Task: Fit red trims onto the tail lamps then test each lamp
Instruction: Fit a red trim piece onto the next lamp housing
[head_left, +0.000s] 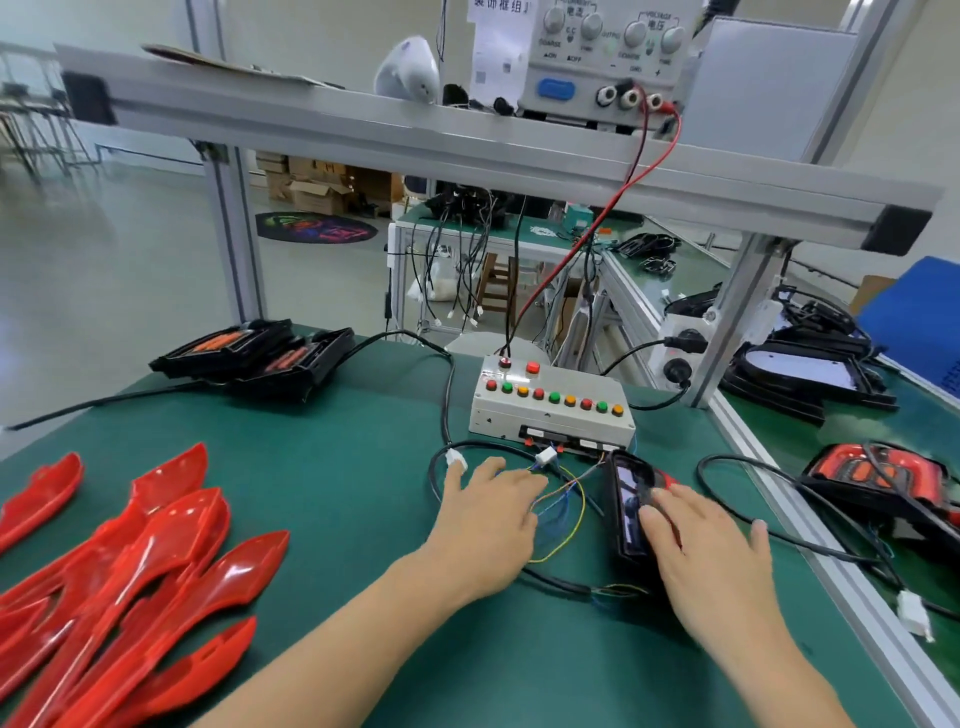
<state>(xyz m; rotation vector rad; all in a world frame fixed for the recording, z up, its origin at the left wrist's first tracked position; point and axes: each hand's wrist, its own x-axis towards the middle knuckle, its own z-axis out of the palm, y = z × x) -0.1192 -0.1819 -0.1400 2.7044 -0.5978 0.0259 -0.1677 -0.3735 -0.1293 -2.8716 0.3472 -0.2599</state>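
Left hand (491, 525) spread flat over loose wires (563, 512), right hand (711, 551) fingers resting on tail lamp (631, 512) by test box (550, 405). Looks like test step; next probably plug white connector (545, 456).

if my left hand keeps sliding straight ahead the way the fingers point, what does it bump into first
Probably the white connector and its thin wires just past the left hand fingertips; beyond that, the grey test box. Depth is hard to judge.

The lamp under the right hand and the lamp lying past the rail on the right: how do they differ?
The lamp under the right hand lies on the near green mat, mostly black and glossy, with the right hand resting on it. The lamp past the rail lies untouched, showing much more red. Both have black housings and lie among cables.
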